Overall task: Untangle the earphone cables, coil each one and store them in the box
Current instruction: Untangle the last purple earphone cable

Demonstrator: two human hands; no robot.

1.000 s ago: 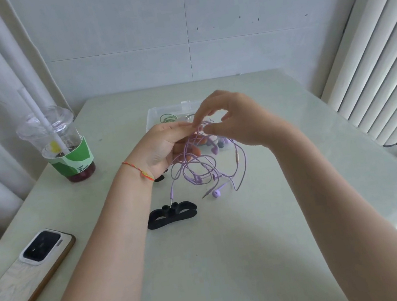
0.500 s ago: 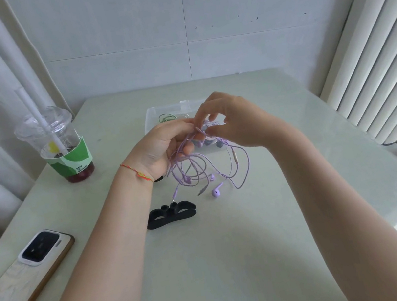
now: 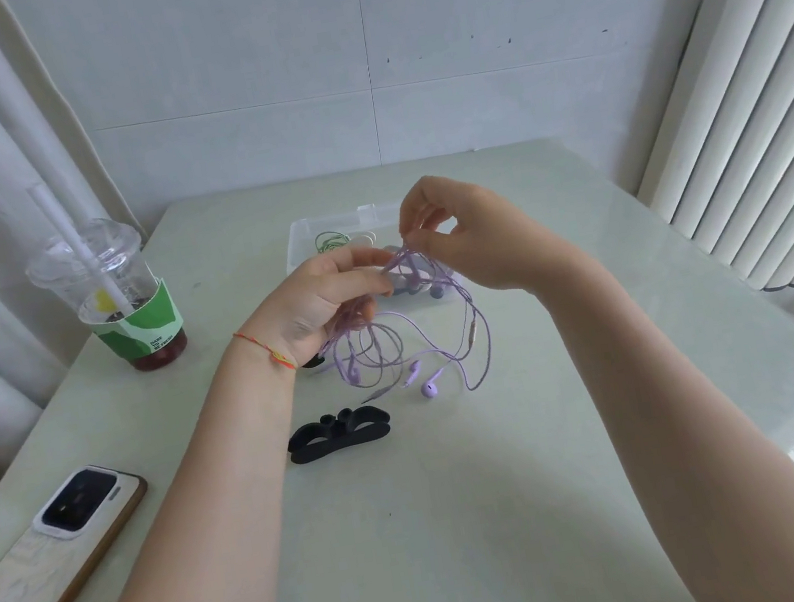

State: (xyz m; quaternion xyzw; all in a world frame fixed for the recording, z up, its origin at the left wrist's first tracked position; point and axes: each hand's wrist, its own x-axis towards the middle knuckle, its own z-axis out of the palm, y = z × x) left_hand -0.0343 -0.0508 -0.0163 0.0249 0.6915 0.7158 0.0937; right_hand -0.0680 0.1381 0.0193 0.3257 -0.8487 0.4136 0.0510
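A tangled purple earphone cable [image 3: 391, 343] hangs in loops between my hands over the middle of the table, its earbuds [image 3: 429, 388] dangling near the tabletop. My left hand [image 3: 327, 301] grips a bundle of the loops. My right hand [image 3: 468, 237] pinches strands of the same cable at its top, fingers curled. Behind my hands sits a clear plastic box [image 3: 306, 232] holding a green coiled cable [image 3: 331, 241] and other earphones, partly hidden.
A black foam cable winder [image 3: 338, 432] lies on the table in front of the cable. An iced drink cup with a straw [image 3: 119, 303] stands at the left. A phone [image 3: 46, 559] lies at the near left edge. Curtains hang on both sides.
My right hand has lifted a little and drawn strands upward from the tangle. The loops below have spread wider and the earbuds have swung slightly right.
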